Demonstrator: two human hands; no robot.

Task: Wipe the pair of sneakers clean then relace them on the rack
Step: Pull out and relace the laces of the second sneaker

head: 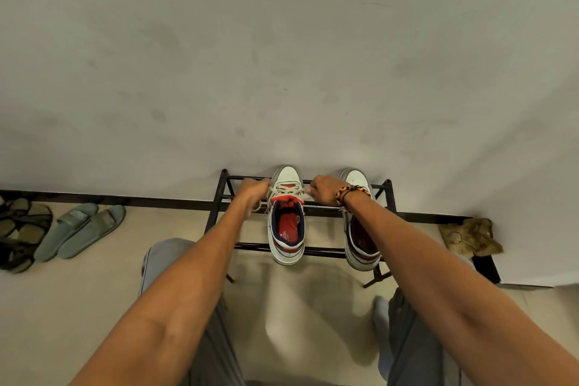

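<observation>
White leather sneakers sit side by side on the top bars of a black metal shoe rack (pixel 319 250) against the wall, toes toward it. The left sneaker (pixel 286 229) shows a red insole and navy lining; the right sneaker (pixel 360 238) is partly covered by the right forearm. The left hand (pixel 252 196) and right hand (pixel 322 193) flank the left sneaker's throat, fingers pinched together on the ends of its pale shoelace (pixel 286 189). A crumpled olive cloth (pixel 470 236) lies on the floor beside the rack; grey-green slides (pixel 81 229) rest far left.
</observation>
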